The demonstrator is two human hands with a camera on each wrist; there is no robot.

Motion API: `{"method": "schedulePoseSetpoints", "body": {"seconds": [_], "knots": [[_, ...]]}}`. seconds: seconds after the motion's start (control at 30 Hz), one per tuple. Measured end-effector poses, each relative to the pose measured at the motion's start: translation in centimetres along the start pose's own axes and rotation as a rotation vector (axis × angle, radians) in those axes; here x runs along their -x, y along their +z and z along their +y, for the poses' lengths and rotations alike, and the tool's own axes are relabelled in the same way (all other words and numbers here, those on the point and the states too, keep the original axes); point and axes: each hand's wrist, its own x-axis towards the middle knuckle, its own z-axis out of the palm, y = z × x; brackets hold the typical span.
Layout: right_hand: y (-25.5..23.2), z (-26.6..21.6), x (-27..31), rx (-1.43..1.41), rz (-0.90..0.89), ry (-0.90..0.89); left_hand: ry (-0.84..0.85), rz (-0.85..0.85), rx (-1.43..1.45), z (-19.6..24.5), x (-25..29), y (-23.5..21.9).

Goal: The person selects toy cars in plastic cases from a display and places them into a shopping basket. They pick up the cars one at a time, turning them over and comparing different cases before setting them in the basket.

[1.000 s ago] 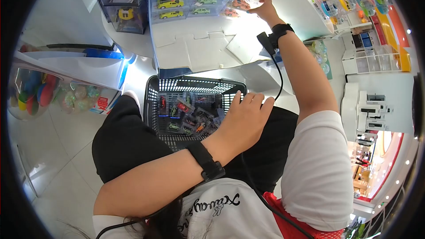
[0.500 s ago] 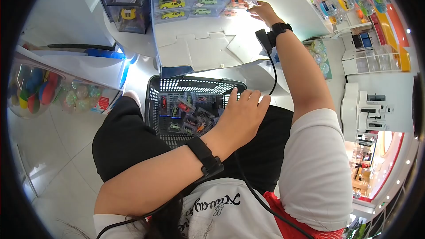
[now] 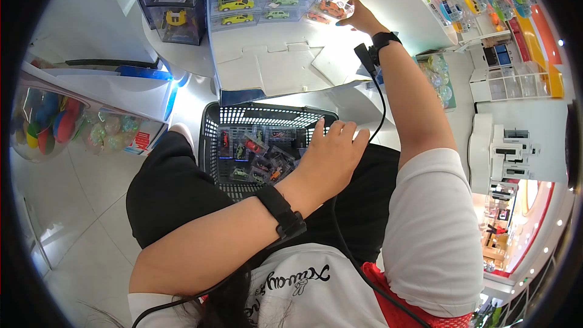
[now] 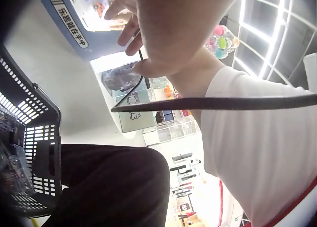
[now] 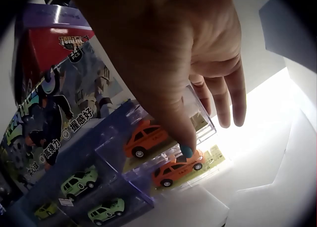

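Reaching to the top centre of the head view, the right hand [image 3: 363, 17] is laid on a clear boxed orange toy car [image 3: 331, 7] in the blue display tray [image 3: 243, 85]; in the right wrist view the thumb is pressed on the box [image 5: 181, 167] while the fingers are held straight and loosely spread. Lower, near the frame's middle, the left hand [image 3: 331, 158] is kept flat with fingers extended over the rim of the black basket [image 3: 209, 146], where more boxed cars [image 3: 258, 158] are piled.
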Motion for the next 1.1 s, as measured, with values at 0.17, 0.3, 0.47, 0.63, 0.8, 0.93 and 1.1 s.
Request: {"method": "schedulePoseSetpoints", "body": {"seconds": [0.17,0.3,0.47,0.63,0.8,0.93,1.1], "knots": [[0.3,0.2,0.8,-0.048,0.007,-0.044,-0.002,-0.007,0.004,-0.2,0.0,0.2],[-0.8,0.3,1.8,-0.097,-0.088,-0.054,0.012,-0.011,-0.006,-0.2,0.2,0.1],[-3.4,-2.2,4.2,-0.094,-0.272,-0.099,0.024,-0.018,-0.022,0.0,0.5,-0.1],[-3.0,-9.6,6.7,-0.143,-0.305,-0.275,0.028,-0.018,-0.007,0.2,0.9,0.1],[2.6,-15.1,5.0,-0.047,-0.239,-0.369,0.034,-0.056,-0.006,0.2,1.2,0.1],[5.8,-17.3,4.2,-0.062,-0.196,-0.461,0.039,-0.024,-0.008,0.0,1.5,0.4],[8.4,-17.2,3.8,-0.061,-0.051,-0.406,0.031,-0.034,-0.020,-0.1,1.5,0.2]]}}
